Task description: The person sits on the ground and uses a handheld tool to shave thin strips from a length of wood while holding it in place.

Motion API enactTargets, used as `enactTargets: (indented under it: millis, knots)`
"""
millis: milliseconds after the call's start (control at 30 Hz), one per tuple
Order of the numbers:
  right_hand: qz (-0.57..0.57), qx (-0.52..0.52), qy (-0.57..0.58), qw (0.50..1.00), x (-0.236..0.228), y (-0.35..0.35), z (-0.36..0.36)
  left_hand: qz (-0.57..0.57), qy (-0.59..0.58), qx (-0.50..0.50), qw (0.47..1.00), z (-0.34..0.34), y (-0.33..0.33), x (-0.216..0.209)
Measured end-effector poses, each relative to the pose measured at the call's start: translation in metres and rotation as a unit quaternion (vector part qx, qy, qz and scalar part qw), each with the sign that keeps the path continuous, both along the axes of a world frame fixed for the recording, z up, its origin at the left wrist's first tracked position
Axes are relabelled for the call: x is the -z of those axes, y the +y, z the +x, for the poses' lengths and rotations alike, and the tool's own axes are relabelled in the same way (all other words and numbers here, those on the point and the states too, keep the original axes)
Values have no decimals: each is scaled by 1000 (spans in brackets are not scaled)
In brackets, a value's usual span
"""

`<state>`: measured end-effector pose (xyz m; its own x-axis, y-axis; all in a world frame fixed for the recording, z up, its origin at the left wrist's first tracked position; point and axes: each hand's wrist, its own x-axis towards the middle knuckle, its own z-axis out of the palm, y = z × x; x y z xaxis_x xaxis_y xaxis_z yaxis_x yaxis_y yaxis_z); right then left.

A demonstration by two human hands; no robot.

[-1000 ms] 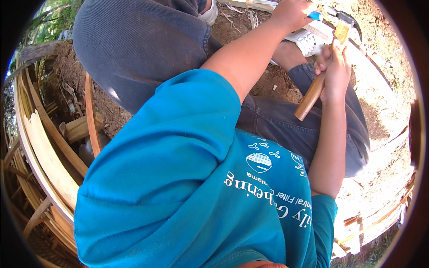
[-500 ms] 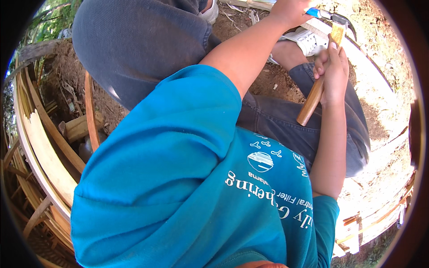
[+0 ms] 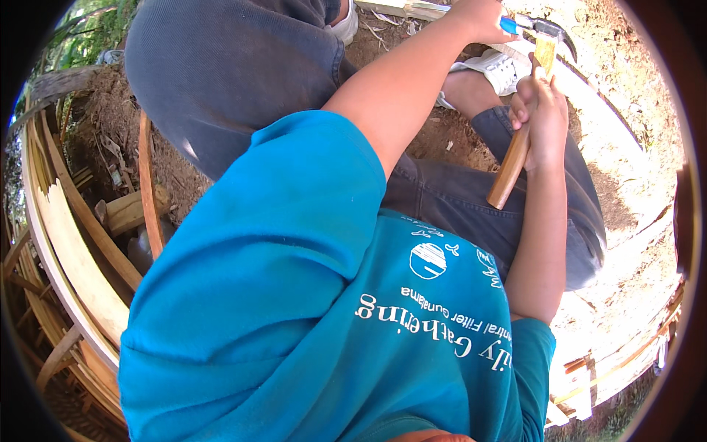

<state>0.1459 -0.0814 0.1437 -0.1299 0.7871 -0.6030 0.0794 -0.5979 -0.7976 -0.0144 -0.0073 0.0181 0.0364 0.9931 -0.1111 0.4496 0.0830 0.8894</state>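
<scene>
A hammer (image 3: pixel 513 156) with a brown wooden handle and a dark metal head slants across the upper right. My right hand (image 3: pixel 546 121) is closed around the middle of the handle, whose butt end points down over my trousers. Up at the metal head, my left hand (image 3: pixel 482 18) is closed on a blue piece (image 3: pixel 509 25), in line with the head. I cannot tell whether this blue piece belongs to the hammer or is a separate tool. The fingertips of my left hand are partly cut off at the frame's top.
My bent legs (image 3: pixel 228 74) in dark trousers fill the upper middle, with a white shoe (image 3: pixel 501 70) just below the hammer head. Long split wood strips (image 3: pixel 81 250) lie at the left. A pale plank (image 3: pixel 589 92) lies beyond the hammer, on brown soil with wood shavings.
Both hands and the hammer have shifted slightly left in view. My right hand's index finger has moved a little on the handle. Both grips otherwise look the same.
</scene>
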Motion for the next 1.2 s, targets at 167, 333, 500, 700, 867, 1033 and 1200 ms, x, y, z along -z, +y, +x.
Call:
enactTargets:
  millis: [167, 333, 500, 700, 867, 1033, 1200]
  knots:
    - [22, 0, 8, 1000, -4, -5, -1, 7, 21, -41, 999, -1, -1, 2]
    - [30, 22, 7, 999, -3, -8, -1, 39, 48, -60, 996, 1, -3, 12]
    - [28, 7, -35, 999, 3, -14, -5, 41, 13, -50, 998, -1, -4, 11]
    - [50, 34, -49, 997, 0, -13, -10, 73, 30, -56, 995, 0, -3, 21]
    - [40, 9, -50, 998, 2, -8, -8, 68, 37, -58, 995, -1, -3, 18]
    - [48, 4, -59, 997, 7, -8, -4, 46, 30, -54, 997, 0, -3, 13]
    - [39, 13, -63, 997, 3, -7, -7, 56, 32, -53, 997, 1, -2, 19]
